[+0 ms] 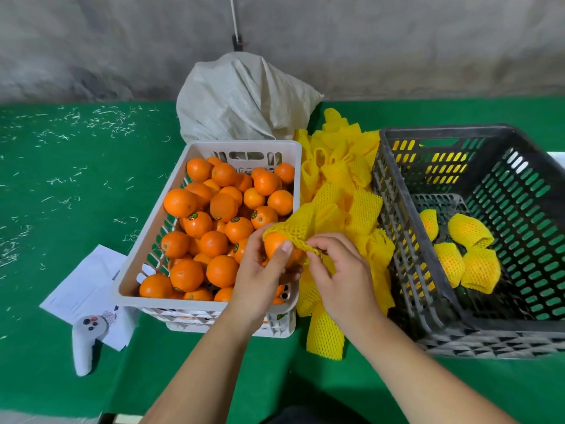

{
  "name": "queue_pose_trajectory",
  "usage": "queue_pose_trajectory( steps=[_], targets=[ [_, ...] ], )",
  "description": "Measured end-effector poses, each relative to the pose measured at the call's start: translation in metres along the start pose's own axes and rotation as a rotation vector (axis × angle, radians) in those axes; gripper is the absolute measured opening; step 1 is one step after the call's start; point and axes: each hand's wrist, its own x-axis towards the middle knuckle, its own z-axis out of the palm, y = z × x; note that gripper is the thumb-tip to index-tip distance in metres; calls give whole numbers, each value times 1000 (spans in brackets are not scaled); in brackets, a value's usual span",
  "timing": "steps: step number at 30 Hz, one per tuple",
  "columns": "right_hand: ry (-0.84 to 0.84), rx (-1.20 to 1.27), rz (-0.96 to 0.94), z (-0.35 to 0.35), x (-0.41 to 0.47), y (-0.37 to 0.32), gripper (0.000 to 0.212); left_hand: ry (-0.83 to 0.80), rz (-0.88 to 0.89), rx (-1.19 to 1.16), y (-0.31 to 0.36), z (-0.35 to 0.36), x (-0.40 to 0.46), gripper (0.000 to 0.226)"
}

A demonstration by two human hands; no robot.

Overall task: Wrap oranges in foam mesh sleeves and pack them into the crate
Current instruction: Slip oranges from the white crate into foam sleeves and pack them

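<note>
Left hand (260, 280) fingers curl round an orange (276, 244), right hand (339, 270) fingers pinch the yellow foam sleeve (295, 226) over it, dark crate (397, 215) just beside.

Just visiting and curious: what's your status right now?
Left hand grips orange; right hand pinches foam mesh sleeve over it. Four wrapped oranges in dark crate. Nothing blocking.

Green felt-covered counter (76, 185), flecked with pale fibre scraps toward its left side. Behind it, a rough grey concrete wall (397, 47), mottled and stained, with a thin cord (234, 16) hanging down. Lighting even, diffuse.
</note>
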Motion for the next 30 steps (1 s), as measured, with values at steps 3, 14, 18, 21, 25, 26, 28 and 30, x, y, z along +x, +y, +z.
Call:
queue_pose_trajectory(
  steps=[3,14,18,21,25,26,28,30],
  targets=[
    [21,62,-62,3,1,-5,15,-55,18,18,-1,-6,-5,58],
    [-57,-123,-258,7,-1,-10,26,107,18,81,5,2,-4,46],
    [-66,-15,17,10,-1,-5,50,92,-23,91,5,0,-4,45],
    [-88,-2,66,10,4,-3,57,-126,11,89,6,-9,-7,63],
    [-24,-19,37,7,5,-1,42,-80,98,144,4,-8,-7,63],
    [4,-17,-5,9,0,-1,33,-21,95,145,4,-6,-7,63],
    [-10,-7,-65,15,-14,-4,23,68,87,137,5,-3,-6,64],
    [-110,50,17,20,-26,-7,29,86,104,184,5,-3,-4,61]
  ],
)
